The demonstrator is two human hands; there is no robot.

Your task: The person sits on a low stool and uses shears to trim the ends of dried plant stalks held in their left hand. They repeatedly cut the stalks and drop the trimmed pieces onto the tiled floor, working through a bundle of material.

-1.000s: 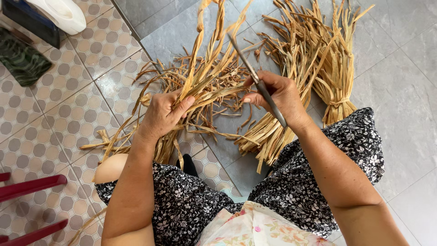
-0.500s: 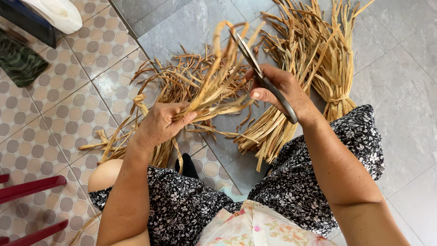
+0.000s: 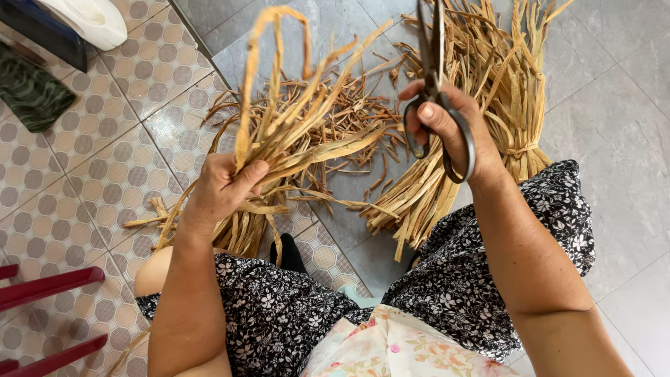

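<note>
My left hand (image 3: 220,188) grips a bunch of dried tan leaf strips (image 3: 307,126), lifted so the strips fan up and to the right. My right hand (image 3: 453,136) holds large black metal scissors (image 3: 434,77), fingers through the loop handles, blades pointing up and closed together. The scissors stand just right of the strips' tips, not touching them. Below my hands lie a loose heap of short dried scraps (image 3: 349,119) and a tied bundle of long strips (image 3: 488,119) on the floor.
I sit with a black floral dress (image 3: 447,293) over my knees. Patterned tiles (image 3: 98,181) lie on the left, grey tiles (image 3: 614,139) on the right. A red chair frame (image 3: 49,286) is at lower left, a white object (image 3: 87,19) and a green mat (image 3: 28,91) at upper left.
Both hands rose toward the camera. The left lifted the bunch off the heap; the right swung the scissors from slanting to upright beside the strips.
</note>
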